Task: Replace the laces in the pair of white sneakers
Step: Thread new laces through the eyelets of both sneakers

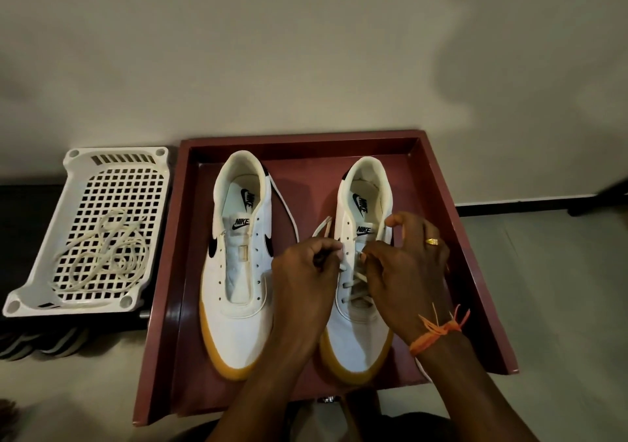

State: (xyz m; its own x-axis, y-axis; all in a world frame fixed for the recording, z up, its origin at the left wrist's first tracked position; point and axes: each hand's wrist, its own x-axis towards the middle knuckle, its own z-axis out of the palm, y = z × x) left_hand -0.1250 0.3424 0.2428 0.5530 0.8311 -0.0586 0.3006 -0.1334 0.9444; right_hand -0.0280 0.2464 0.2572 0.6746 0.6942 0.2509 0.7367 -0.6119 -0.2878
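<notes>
While both hands grip it, the lace (pixel 353 277) crosses the right sneaker (pixel 360 333).

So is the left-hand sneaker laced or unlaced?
Unlaced: the left sneaker shows bare eyelets, and a loose lace lies in the white basket.

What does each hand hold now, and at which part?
The left hand pinches the lace of the right sneaker near its free end. The right hand seems to pinch it near the eyelets.
</notes>
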